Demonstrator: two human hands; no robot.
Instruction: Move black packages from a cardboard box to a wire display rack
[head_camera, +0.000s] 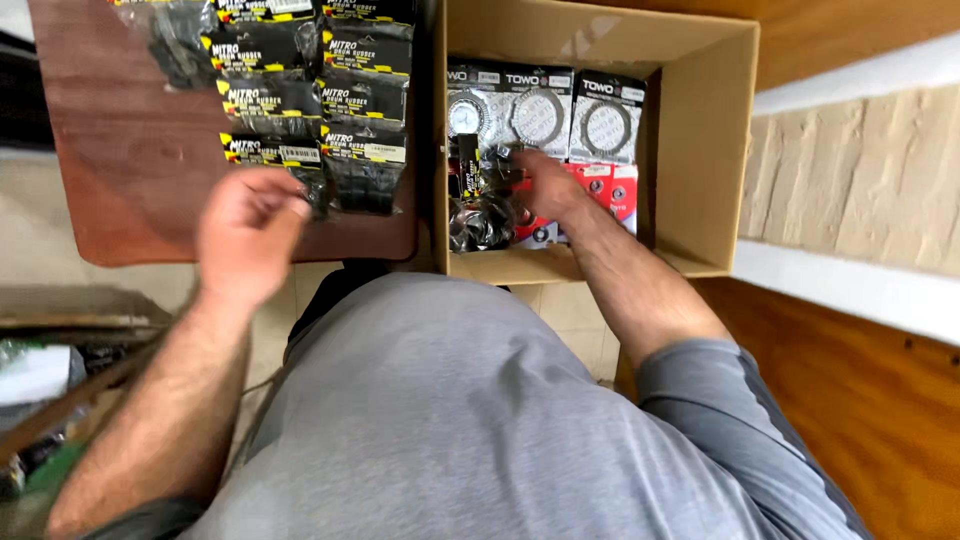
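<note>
Right hand (545, 185) down inside the cardboard box (700, 150), grip closed on a small clear packet (482, 222) at the box's near-left corner — left hand (248, 232) over the tabletop (120, 160), fingers pinched together beside black packets (310, 100), holding what cannot be told.

A spare-parts shop or stockroom: rows of bagged black rubber parts (310, 100) on a wooden table (120, 160) at upper left, and a cardboard box (700, 150) of packaged ring-shaped parts (545, 110) at upper centre.
</note>
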